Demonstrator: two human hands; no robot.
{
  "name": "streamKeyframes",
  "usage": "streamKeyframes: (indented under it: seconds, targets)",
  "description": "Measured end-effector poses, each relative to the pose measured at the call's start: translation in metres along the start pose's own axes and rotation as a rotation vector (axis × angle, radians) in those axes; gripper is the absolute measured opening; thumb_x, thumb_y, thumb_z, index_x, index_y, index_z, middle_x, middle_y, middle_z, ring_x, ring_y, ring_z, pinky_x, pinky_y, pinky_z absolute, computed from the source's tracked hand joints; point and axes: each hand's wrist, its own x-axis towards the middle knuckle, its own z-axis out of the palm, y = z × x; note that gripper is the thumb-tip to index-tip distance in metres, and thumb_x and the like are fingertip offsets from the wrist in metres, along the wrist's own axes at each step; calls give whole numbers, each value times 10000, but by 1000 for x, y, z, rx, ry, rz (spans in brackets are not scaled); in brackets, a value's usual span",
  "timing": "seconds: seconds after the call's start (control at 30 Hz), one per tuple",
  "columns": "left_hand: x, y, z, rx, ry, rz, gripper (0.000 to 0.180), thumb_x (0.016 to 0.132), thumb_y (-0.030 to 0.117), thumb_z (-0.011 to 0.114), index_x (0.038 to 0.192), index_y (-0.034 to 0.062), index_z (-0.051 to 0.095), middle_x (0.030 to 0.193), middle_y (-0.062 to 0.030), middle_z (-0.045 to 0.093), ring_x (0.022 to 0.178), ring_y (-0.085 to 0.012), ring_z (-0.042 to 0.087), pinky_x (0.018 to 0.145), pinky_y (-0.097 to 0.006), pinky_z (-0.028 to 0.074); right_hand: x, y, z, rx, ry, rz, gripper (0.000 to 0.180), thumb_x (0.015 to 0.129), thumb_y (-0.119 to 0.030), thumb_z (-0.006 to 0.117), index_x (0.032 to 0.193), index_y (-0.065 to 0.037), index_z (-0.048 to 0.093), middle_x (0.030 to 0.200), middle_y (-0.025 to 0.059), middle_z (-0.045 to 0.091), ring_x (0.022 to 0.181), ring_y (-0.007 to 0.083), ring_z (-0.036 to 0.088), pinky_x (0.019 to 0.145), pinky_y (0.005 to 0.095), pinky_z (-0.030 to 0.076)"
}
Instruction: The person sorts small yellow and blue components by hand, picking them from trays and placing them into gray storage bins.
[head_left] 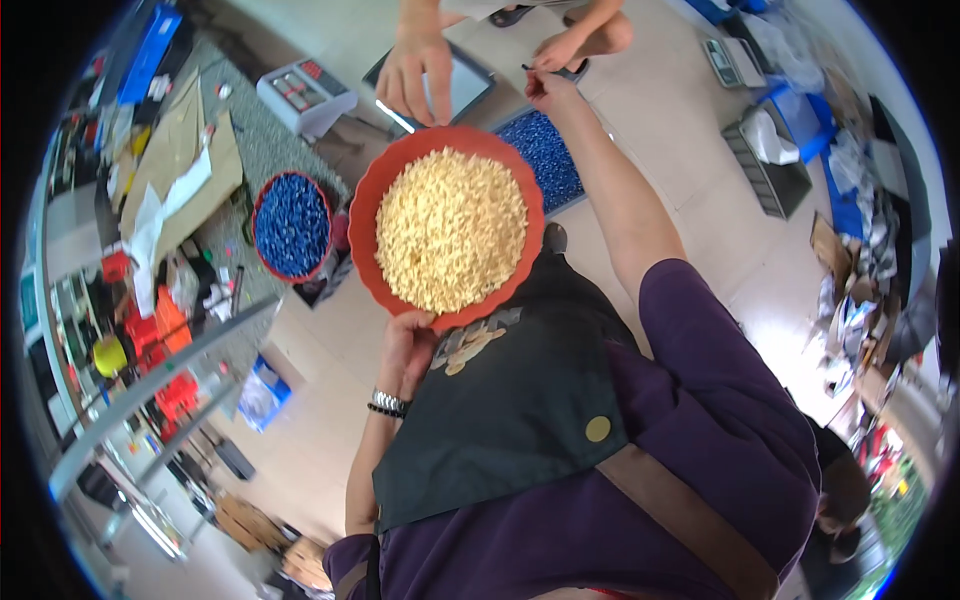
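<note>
My left hand (pixel 408 345) grips the near rim of a red scalloped bowl (pixel 362 235), its thumb over the edge. A heap of small cream-coloured pieces (pixel 450 230) fills the bowl. My right arm reaches forward past the bowl's right side. At its end, my right hand (pixel 545 88) is closed, fingers pinched; a small dark bit shows by the fingertips, too small to name. Another person's hand (pixel 560 48) is right beside it. That person's other hand (pixel 415 75) hangs fingers down at the bowl's far rim; I cannot tell whether it touches.
A blue-filled tray (pixel 545 150) lies beyond the bowl, partly hidden by it. To the left are a red bowl of blue pieces (pixel 292 225) and a counting scale (pixel 305 95) with a dark platform (pixel 465 85). A grey crate (pixel 780 180) stands at the right.
</note>
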Motion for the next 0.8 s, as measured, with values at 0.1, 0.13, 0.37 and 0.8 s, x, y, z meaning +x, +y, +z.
streamKeyframes:
  seconds: [0.1, 0.13, 0.37, 0.8]
  targets:
    - [5, -10, 31, -73, 8, 65, 327, 692, -105, 477, 1014, -69, 519, 978, -123, 598, 820, -252, 603, 727, -378, 528, 6, -1, 8, -95, -39, 47, 100, 916, -60, 542, 993, -28, 598, 819, 81, 617, 625, 174, 544, 564, 315, 465]
    - [7, -10, 42, -77, 6, 104, 351, 691, -110, 473, 1037, -62, 514, 979, -120, 597, 813, -245, 604, 708, -368, 533, 4, -2, 12, -93, -20, 63, 99, 919, -58, 539, 992, -26, 598, 816, 82, 615, 624, 171, 533, 562, 304, 463]
    - [45, -3, 61, -100, 18, 76, 406, 699, -141, 458, 1091, -40, 494, 1008, -102, 591, 827, -231, 602, 746, -387, 555, -3, -9, 14, -97, -7, 103, 92, 924, -55, 543, 995, -15, 585, 862, 94, 614, 657, 175, 538, 574, 285, 464]
    - [82, 35, 71, 11, -153, 74, 560, 678, -149, 452, 1227, -53, 400, 1239, -160, 511, 1095, -345, 550, 935, -482, 501, -12, -13, -1, -16, -147, 39, 236, 860, 53, 531, 1084, -20, 550, 1036, 99, 623, 909, 218, 612, 720, 341, 503]
